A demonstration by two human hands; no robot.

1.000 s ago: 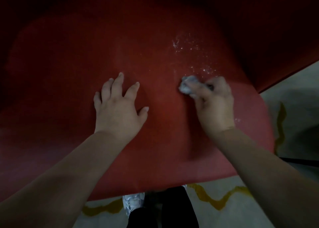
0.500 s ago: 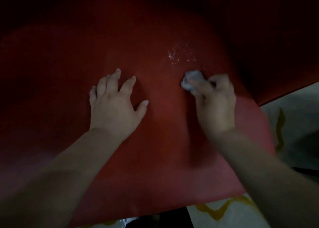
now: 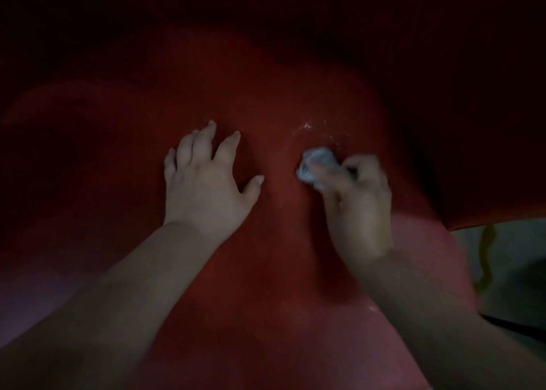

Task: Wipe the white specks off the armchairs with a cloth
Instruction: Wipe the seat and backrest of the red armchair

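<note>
White specks (image 3: 308,127) sit in a small cluster on the red armchair seat (image 3: 266,256), just beyond the right hand's fingertips and a little toward the dark back of the chair. A few more pale flecks show nearer the front edge of the seat, beside the right forearm. The right hand (image 3: 359,200) holds a crumpled pale cloth (image 3: 317,165), its fingers and thumb curled round the wad and pressing it against the upholstery; the hand is slightly blurred. The cloth lies just beside the main patch of specks, on the near side of it. The left hand (image 3: 204,185) rests flat on the seat, fingers spread and straight, thumb out to the side, holding nothing, apart from the cloth. Both bare forearms reach in from the bottom of the view. At the right edge, past the seat's rim, a strip of pale floor (image 3: 508,271) shows with a wavy yellow line (image 3: 486,259) on it.
</note>
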